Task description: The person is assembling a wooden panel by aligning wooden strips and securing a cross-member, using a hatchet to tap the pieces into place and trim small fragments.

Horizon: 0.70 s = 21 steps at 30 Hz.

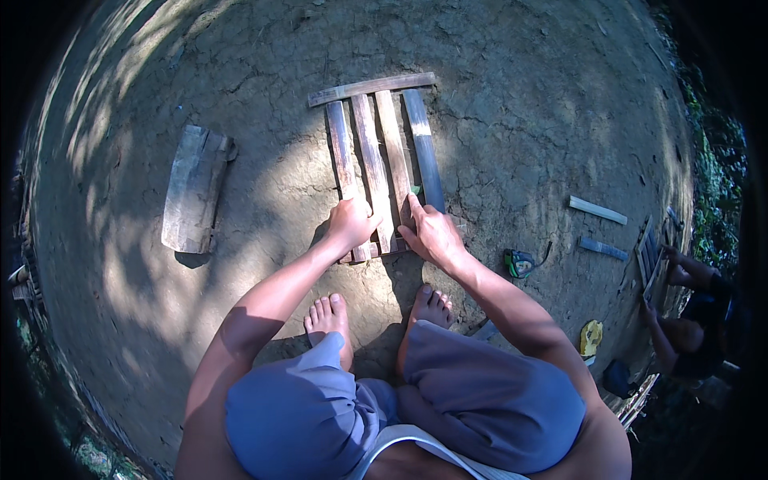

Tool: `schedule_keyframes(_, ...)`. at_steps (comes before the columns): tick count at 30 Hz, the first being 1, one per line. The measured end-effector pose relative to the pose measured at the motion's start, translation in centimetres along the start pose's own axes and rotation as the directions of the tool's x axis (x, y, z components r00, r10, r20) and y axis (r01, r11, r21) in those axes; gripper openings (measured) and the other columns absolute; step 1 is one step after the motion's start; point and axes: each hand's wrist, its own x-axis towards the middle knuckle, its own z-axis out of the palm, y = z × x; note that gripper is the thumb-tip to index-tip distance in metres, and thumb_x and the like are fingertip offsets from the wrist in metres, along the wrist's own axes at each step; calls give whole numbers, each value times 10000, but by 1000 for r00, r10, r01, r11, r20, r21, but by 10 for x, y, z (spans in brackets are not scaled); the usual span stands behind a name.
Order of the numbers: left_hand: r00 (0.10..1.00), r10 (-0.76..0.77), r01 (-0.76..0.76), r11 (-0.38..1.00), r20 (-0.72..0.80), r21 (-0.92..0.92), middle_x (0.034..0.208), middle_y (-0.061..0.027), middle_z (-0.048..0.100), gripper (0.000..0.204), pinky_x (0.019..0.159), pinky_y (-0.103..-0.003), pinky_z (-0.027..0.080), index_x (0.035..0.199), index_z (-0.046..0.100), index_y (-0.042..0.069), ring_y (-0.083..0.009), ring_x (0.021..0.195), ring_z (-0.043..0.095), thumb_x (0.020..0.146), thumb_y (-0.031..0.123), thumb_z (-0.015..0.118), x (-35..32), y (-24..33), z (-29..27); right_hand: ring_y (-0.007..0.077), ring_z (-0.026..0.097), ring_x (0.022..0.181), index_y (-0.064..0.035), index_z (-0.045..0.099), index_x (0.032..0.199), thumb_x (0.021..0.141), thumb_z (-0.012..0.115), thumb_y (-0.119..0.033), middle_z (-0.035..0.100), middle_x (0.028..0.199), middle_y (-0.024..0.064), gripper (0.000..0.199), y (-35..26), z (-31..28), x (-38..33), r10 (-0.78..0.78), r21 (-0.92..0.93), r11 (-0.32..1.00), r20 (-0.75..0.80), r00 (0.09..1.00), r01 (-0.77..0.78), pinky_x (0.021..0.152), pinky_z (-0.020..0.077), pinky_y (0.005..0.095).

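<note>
On the ground before me lies a frame of wooden slats: several long slats run side by side, with a crosspiece across the far end and a darker crosspiece at the near end. My left hand is closed over the leftmost long slat near its lower end; its fingertips are partly hidden. My right hand rests at the lower right of the frame, index finger stretched along a slat and thumb apart. A small green leaf-like piece shows at that fingertip.
A thick split wood piece lies at left. On the right are a tape measure, a pale strip, a greyish strip and a yellow object. Another person handles a similar slatted frame at far right.
</note>
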Motion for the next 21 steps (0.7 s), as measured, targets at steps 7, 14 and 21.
schedule_keyframes(7,975,-135,137,991,179,1,758,-178,714,336,672,-453,534,742,725,46,-337,726,715,817,366,792,16,0,8,463,706,868,50,391,1512,879,758,-215,671,1014,288,778,12,4,-1,24,42,999,26,999,-25,749,599,508)
schedule_keyframes(14,977,-126,123,992,174,30,718,-167,708,338,681,-438,533,723,728,48,-324,705,707,834,363,779,16,-1,0,438,715,842,28,454,1485,861,778,-173,704,871,266,732,12,-3,5,17,108,994,28,999,-20,729,577,503)
schedule_keyframes(21,966,-122,116,992,229,44,788,-198,740,366,763,-476,580,759,768,49,-379,797,736,850,401,723,16,4,-3,427,713,839,-41,449,1518,864,779,-169,695,865,244,743,16,-2,3,43,130,990,43,998,-48,731,548,483)
